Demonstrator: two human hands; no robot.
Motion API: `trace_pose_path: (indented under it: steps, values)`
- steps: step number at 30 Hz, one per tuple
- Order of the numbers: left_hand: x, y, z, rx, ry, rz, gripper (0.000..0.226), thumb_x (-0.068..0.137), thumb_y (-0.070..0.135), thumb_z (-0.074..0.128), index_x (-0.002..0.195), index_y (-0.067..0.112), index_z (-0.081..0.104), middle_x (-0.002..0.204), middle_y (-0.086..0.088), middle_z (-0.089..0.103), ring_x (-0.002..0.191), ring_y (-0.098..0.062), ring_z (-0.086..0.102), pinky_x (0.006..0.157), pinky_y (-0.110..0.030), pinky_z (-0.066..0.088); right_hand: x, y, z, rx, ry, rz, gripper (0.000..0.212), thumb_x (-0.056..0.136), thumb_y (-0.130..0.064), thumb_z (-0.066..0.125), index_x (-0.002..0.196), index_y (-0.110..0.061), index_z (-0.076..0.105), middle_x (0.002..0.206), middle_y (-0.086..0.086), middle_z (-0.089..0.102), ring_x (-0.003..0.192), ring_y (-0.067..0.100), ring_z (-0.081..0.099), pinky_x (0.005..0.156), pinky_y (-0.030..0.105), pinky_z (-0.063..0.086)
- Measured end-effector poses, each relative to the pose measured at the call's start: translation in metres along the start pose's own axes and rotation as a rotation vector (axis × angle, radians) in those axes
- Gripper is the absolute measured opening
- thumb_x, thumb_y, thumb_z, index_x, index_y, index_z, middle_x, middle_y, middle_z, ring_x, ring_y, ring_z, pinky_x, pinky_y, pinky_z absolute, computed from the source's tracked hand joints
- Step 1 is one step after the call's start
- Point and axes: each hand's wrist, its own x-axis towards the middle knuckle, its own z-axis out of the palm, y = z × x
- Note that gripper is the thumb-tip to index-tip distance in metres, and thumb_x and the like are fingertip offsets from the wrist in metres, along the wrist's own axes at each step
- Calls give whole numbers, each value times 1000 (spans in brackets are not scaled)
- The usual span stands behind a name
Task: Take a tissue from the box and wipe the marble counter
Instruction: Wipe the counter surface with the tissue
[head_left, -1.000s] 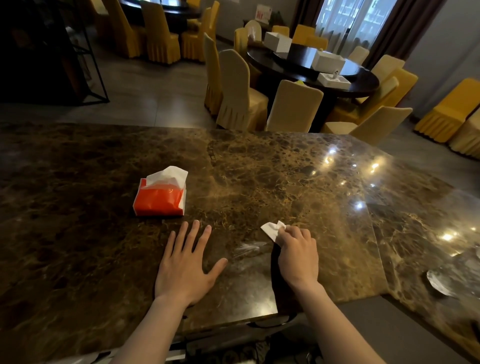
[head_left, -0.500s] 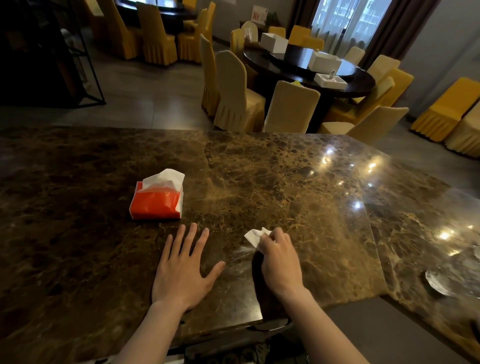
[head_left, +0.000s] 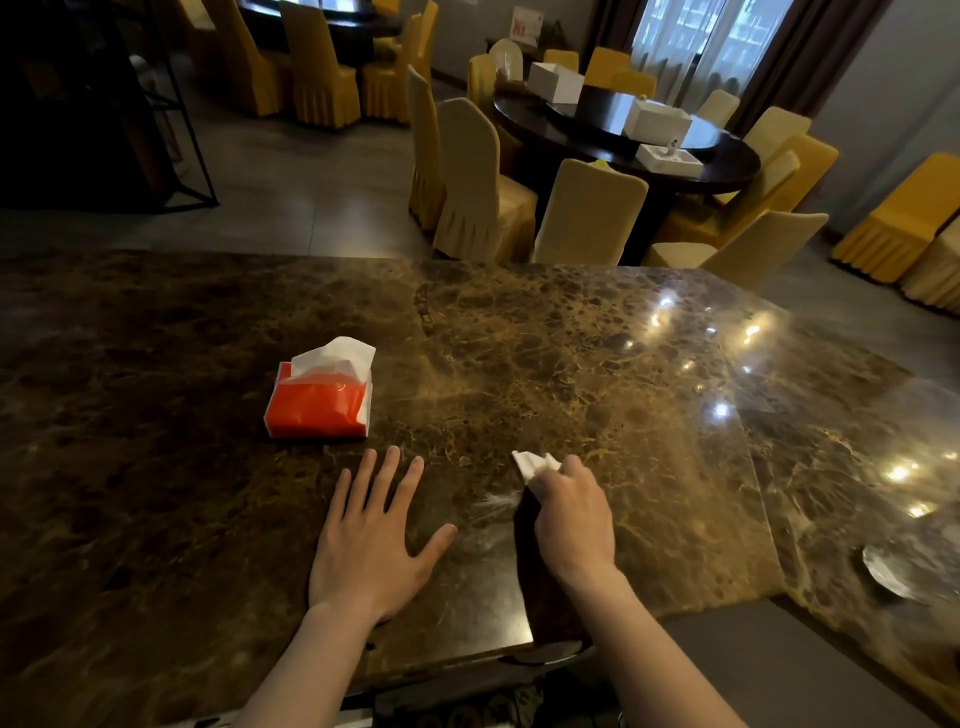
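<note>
Background inventory: dark round dining table (head_left: 691, 156) carrying three white boxes (head_left: 657, 118), ringed by cream-covered chairs (head_left: 589, 213); yellow-skirted chairs (head_left: 904, 218) at right and far left; black metal rack (head_left: 176, 104) on grey tiled floor (head_left: 311, 192); curtained window (head_left: 711, 36) behind.

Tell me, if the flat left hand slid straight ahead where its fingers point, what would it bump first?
Probably the orange tissue pack. The left hand points up the counter, maybe just past the pack's right edge.

Both forearms are bare to the frame's edge, hands without gloves or rings.
</note>
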Motion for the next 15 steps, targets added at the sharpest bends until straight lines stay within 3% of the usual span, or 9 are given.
trace_pose_path:
  steps: [3,6,9,12,15]
  values:
    - [-1,1,-1,-1,-6,-5,91,87,88,3,163,38,-3,175,5,-8,157,-16,-22,130,-46,-7,-7,-3,4,25,-50,-104,13,93,-6,63,96,-13,74,93,2,52,86,26,56,62,33,42]
    - [-1,2,-4,6,-14,1,91,87,88,2,163,39,-4,175,5,-9,157,-16,-22,130,-46,-8,8,10,-3,76,-8,-40,13,96,-12,63,103,-11,73,94,5,58,90,29,59,66,34,44]
    - [-1,2,-5,7,-14,0,93,85,88,-1,163,38,-4,175,5,-8,158,-17,-21,130,-46,-6,10,4,-3,55,0,-12,29,91,-2,63,119,-10,65,105,9,60,99,31,58,75,38,49]
    - [-2,3,-6,0,-9,-2,93,85,88,-2,164,38,-3,175,4,-7,158,-18,-20,130,-47,-6,-1,0,5,14,-64,-111,20,93,-4,60,112,-12,64,99,6,49,91,31,55,65,37,44]
    - [-1,2,-6,-1,-13,0,92,87,88,1,163,38,-3,175,5,-8,157,-17,-21,130,-46,-8,9,14,2,1,-42,-42,10,99,-10,59,102,-11,68,95,4,45,86,31,56,63,40,47]
